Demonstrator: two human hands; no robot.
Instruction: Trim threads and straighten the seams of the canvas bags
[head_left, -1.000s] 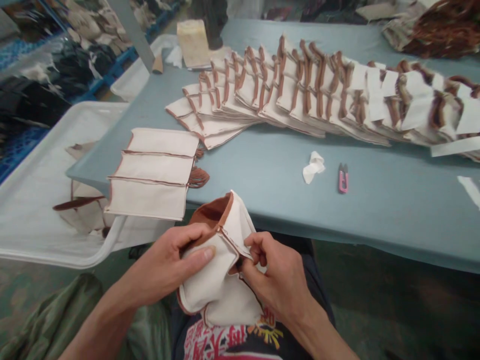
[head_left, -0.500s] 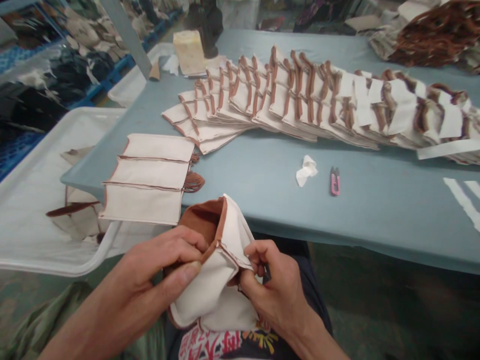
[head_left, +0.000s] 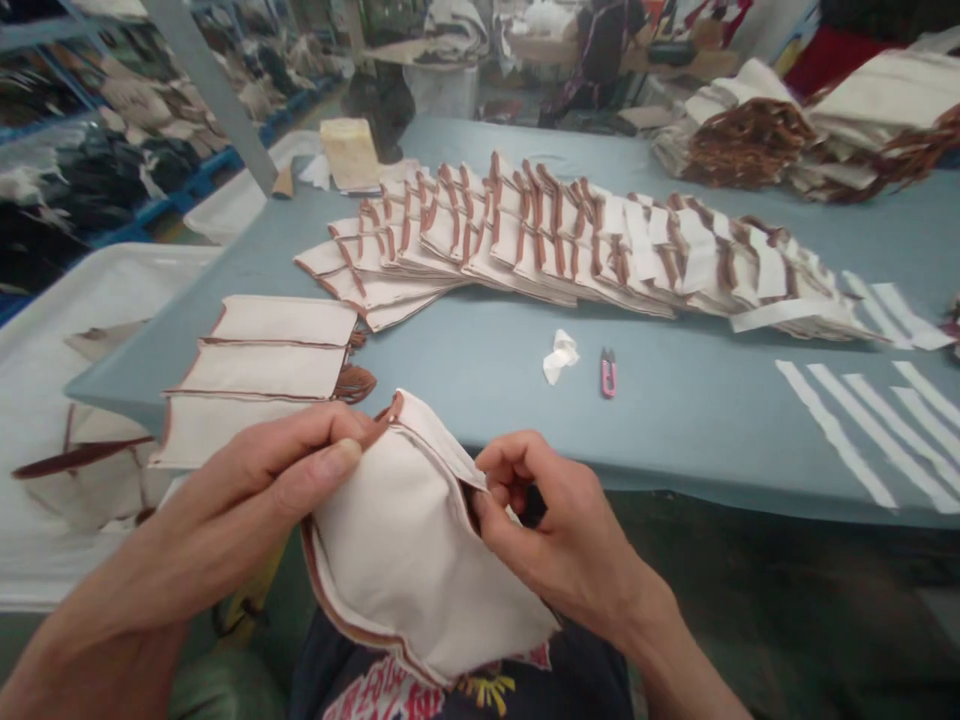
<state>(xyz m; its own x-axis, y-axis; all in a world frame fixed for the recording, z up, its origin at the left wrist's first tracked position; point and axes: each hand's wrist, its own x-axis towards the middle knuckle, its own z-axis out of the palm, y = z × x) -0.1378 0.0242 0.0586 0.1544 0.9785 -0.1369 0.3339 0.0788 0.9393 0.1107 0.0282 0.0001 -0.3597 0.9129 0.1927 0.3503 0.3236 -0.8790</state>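
Cream fabric pouch [head_left: 405,540], seemingly stitched, sits pinched in our left hand [head_left: 277,485] and right hand [head_left: 566,535]. We judge its handling unfinished; fanned similar pouches [head_left: 510,230] lie unheld, far.

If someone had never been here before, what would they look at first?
Probably the brown-edged white cloth, front and center, held between the left hand and right hand. Behind it, a long row of overlapping white and brown pieces stretches across the blue table. The little pink scissors stand out too, lying beside a crumpled white scrap.
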